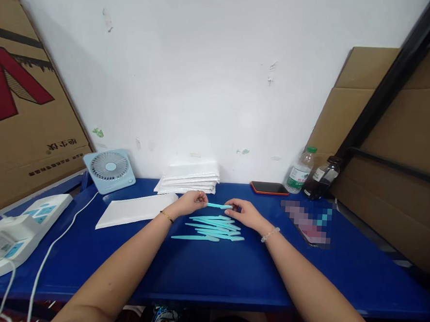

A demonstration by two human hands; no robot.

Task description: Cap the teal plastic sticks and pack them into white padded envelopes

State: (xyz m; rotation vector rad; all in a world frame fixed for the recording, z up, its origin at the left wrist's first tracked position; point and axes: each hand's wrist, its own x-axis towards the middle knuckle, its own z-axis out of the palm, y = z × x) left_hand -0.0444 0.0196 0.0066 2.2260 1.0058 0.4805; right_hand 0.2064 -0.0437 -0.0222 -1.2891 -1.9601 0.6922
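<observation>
Both my hands hold one slim teal plastic stick level above the blue table. My left hand pinches its left end and my right hand pinches its right end. Just below the hands, several more teal sticks lie in a loose pile on the table. One of them lies apart at the pile's near left.
A white padded envelope lies left of the hands, a stack of them against the wall. A small blue fan, a power strip with white cable, a phone, two bottles and cardboard boxes surround the area.
</observation>
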